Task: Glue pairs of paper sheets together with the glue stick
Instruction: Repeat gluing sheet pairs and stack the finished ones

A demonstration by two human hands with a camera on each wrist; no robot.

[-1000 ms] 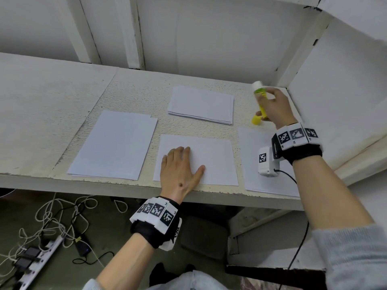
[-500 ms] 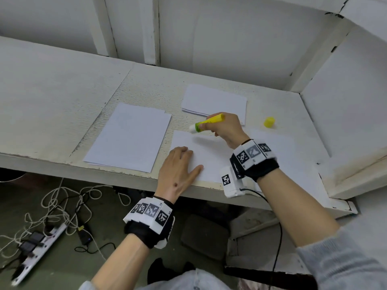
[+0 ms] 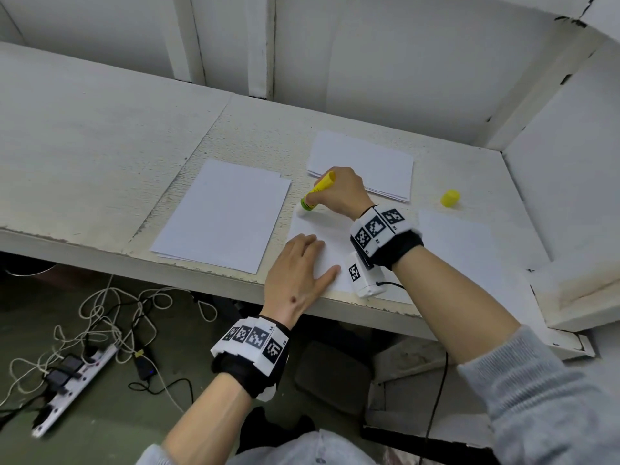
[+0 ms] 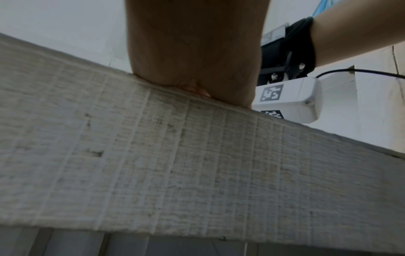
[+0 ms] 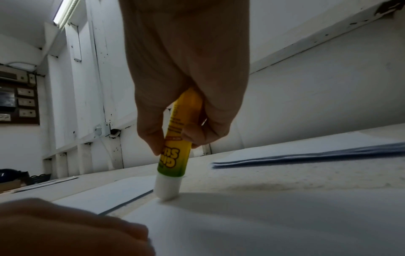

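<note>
Your right hand (image 3: 340,193) pinches the glue stick (image 3: 317,193), tip on the sheet's (image 3: 330,255) far-left corner; paper runs right, left hand (image 3: 297,271) flat, pinning it.

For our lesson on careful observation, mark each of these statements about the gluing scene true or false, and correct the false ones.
1. The right hand grips the yellow and green glue stick with its white tip on the middle white paper sheet. True.
2. The small yellow cap is still on the glue stick. False: it stands apart on the white-painted worktop, to the right.
3. The left hand lies flat on the middle sheet. True.
4. The left hand holds a second glue stick. False: it holds nothing.
5. The stack of white paper sheets lies at the worktop's near edge. False: it lies behind the right hand, farther back.
</note>
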